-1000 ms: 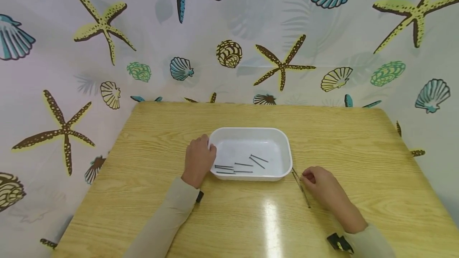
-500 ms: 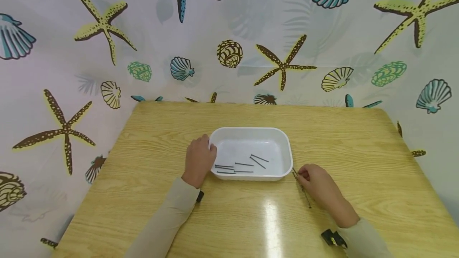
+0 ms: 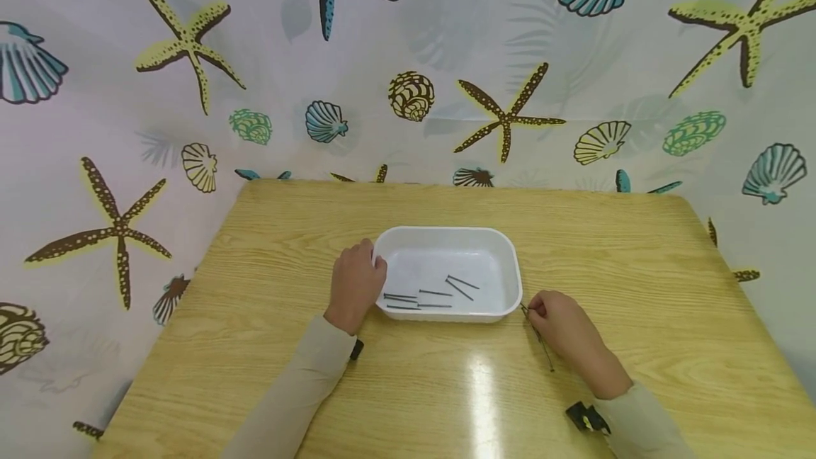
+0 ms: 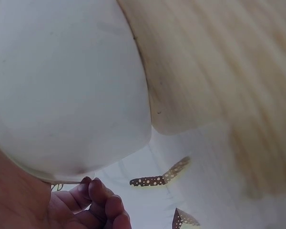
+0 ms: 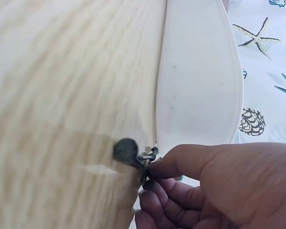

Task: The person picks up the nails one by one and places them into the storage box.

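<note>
A white plastic tray (image 3: 474,261) stands on the table with several nails (image 3: 435,293) lying in its front half. My left hand (image 3: 355,285) grips the tray's left end, its thumb over the rim; in the left wrist view its curled fingers (image 4: 97,191) show at the tray's edge. Just off the front right corner, my right hand (image 3: 567,328) pinches a nail (image 5: 126,151) between thumb and fingertips, which hide part of it. Other nails (image 3: 547,353) lie on the wood right there, partly behind the fingers.
The wooden table (image 3: 306,218) runs back to a white curtain (image 3: 357,55) printed with starfish and shells, which hangs at the back and both sides. A dark strap piece (image 3: 586,416) sits at my right cuff.
My right hand has shifted slightly left and up to the nails by the tray's corner, and its fingers now close on one. The left hand and tray stay put.
</note>
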A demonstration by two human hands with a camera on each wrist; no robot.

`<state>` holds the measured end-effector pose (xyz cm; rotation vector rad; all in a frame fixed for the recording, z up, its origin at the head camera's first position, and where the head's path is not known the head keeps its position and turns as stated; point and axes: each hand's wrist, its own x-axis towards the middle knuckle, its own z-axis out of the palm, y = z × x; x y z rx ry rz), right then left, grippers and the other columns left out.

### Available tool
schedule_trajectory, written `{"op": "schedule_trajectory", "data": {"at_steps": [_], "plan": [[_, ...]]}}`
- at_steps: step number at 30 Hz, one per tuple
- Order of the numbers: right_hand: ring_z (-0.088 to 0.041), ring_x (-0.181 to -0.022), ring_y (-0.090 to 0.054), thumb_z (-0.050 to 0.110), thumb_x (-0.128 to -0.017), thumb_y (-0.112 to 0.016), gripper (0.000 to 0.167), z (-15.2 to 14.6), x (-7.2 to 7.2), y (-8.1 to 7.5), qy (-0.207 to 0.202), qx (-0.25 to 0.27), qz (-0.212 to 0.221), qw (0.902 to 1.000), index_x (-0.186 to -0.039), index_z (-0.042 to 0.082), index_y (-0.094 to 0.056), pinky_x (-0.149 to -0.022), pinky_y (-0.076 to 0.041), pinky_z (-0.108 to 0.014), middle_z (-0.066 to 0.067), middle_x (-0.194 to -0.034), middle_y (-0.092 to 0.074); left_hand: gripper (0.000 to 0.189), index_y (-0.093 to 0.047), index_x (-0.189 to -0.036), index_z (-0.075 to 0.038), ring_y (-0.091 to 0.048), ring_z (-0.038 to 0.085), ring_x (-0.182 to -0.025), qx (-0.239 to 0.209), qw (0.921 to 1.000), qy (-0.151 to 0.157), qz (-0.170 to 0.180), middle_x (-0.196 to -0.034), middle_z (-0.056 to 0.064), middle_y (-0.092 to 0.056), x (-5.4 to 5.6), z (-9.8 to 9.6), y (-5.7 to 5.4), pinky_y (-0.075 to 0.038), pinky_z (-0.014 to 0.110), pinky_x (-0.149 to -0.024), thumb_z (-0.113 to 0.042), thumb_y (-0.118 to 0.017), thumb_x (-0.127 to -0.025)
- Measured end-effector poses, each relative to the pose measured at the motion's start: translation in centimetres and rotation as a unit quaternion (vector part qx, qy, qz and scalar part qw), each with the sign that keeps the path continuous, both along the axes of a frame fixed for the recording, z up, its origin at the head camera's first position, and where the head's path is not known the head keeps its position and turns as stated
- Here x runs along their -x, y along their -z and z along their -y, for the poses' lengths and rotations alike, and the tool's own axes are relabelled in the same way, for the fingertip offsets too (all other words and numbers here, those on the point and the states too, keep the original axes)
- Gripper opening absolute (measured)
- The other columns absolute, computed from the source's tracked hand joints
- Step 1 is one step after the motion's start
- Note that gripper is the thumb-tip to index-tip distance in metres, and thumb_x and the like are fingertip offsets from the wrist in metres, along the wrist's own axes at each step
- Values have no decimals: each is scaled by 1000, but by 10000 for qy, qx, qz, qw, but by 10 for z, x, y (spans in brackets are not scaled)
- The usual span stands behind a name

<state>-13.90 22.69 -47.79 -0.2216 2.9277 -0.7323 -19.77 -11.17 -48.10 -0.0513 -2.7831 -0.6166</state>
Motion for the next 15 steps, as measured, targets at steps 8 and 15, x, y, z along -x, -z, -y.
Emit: {"op": "schedule_trajectory", "data": {"at_steps": [8, 15], "plan": [[-17, -66, -50, 15, -82, -60, 17, 5, -3, -5, 98, -9, 418, 9991, -91, 0, -58, -60, -43, -34, -6, -80, -59, 20, -45, -70, -8, -45, 24, -57, 23, 10000, 39, -83, -60, 6, -46, 0, -1, 1, -36, 38, -54, -17, -56, -84], [-18, -65, -50, 15, -81, -60, 17, 10, -4, -8, 101, -189, 397, 9990, -88, 0, -58, -59, -43, -35, -7, -79, -58, 18, -47, -73, -7, -46, 24, -58, -14, 10000, 77, -26, -62, 6, -47, -2, -1, -2, -37, 38, -55, -17, -56, -85]]}}
